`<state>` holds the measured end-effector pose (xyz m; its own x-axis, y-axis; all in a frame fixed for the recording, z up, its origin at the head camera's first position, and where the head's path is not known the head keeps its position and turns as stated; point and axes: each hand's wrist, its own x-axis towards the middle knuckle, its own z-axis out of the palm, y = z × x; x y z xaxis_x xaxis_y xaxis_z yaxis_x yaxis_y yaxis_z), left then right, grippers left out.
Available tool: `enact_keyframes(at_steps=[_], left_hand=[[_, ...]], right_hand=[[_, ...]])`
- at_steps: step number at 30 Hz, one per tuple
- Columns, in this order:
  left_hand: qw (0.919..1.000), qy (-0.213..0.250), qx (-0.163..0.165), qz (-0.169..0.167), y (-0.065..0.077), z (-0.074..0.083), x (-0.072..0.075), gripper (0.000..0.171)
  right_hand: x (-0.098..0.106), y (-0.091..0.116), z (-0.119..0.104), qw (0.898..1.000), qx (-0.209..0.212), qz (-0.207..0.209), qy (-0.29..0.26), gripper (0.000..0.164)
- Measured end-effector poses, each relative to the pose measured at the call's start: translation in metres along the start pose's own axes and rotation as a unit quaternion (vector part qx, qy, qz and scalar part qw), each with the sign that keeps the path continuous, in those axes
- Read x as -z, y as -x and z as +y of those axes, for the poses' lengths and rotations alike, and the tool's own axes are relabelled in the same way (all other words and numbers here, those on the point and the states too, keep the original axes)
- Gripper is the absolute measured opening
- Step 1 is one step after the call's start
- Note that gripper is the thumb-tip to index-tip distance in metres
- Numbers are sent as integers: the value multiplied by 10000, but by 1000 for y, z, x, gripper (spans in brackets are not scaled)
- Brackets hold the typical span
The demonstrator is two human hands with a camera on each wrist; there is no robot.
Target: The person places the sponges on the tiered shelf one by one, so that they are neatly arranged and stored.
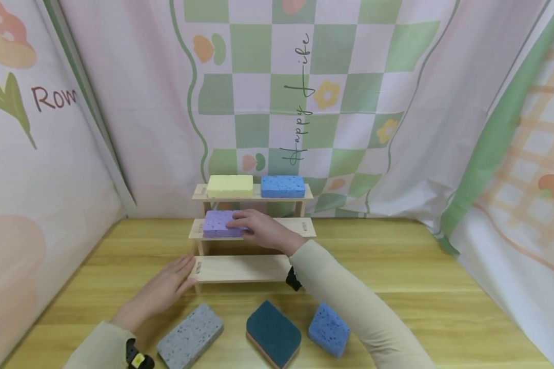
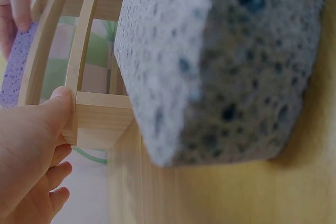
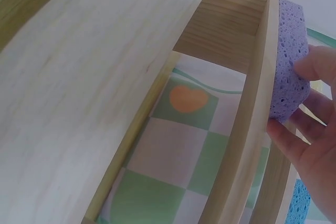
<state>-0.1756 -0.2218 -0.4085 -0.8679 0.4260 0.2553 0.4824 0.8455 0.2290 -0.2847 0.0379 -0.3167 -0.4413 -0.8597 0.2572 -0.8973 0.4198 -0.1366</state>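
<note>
- Right hand [image 1: 262, 230]: grasping the purple sponge [image 1: 216, 224]. Right wrist view shows thumb on one side, fingers on the other.
- Purple sponge: at the left end of the middle tier [image 1: 301, 226] of the wooden rack [image 1: 300, 208]; right hand covers its right end.
- Left hand [image 1: 163, 284]: gripping the left end of the bottom tier [image 1: 244, 269], thumb at the front corner, fingers along the end.
- Top tier [image 1: 257, 191]: yellow sponge [image 1: 230, 186] left, upper blue sponge [image 1: 282, 186] right, small gap between them.
- On the table [image 1: 406, 266], in front of the rack, left to right: grey sponge [image 1: 190, 335], green-topped sponge [image 1: 274, 330], lower blue sponge [image 1: 329, 329]. All three apart, each lying at an angle.
- Grey sponge is near the left forearm and fills much of the left wrist view. Lower blue sponge is just beside the right sleeve [image 1: 351, 292].
- Green-and-white checked cloth [image 1: 251, 48] hangs behind the rack, lettered "Happy Life".
</note>
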Motion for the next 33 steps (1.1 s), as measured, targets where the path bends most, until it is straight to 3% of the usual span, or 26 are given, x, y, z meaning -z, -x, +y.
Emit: enact_keyframes(at_steps=[14, 22, 33], left_hand=[[10000, 49, 30, -12, 0, 2, 1, 53], [10000, 60, 43, -5, 1, 3, 3, 52], [9999, 65, 126, -67, 1, 5, 4, 52]], right_hand=[[0, 1, 2, 9999, 58, 75, -127, 38], [9, 6, 3, 9970, -469, 68, -607, 41], [20, 26, 4, 9895, -694, 160, -1257, 41]])
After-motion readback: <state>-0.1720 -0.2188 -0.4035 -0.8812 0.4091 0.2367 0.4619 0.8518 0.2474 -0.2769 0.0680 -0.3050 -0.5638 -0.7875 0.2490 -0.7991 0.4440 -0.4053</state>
